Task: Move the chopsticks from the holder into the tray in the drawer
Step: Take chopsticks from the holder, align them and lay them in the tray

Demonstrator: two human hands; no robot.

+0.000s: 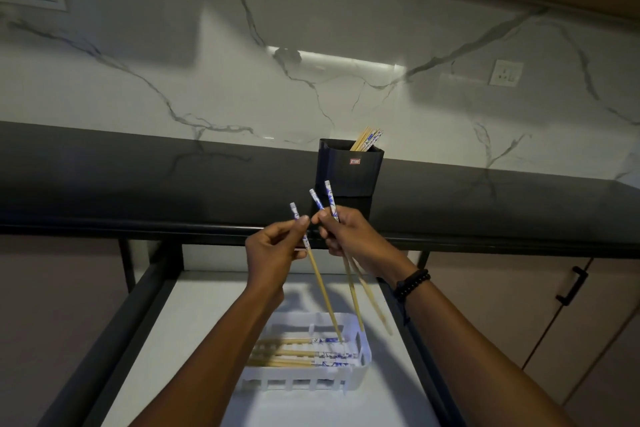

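Head view: holder [349, 170] base is hidden behind the right hand [349, 236]. Only the tops of the chopsticks in holder [367, 139] clear the rim, so the count is unreadable. The left forearm covers the near-left corner of the white tray [362, 369]. The tray sits in the open drawer [162, 322], with several tray chopsticks [294, 354] lying flat in it, patterned ends right.

Left hand [273, 253] has thumb and forefinger pinched on a single chopstick [323, 291], patterned end up and bare tip down over the tray; can't tell if the tip touches. The right hand's fingers are curled round a pair of chopsticks [351, 286], splayed apart, with blurred lower ends hanging above the tray's right edge. Both hands are just beside each other, in front of the dark countertop [138, 184] edge. There's a beaded bracelet [412, 284] on the right wrist.
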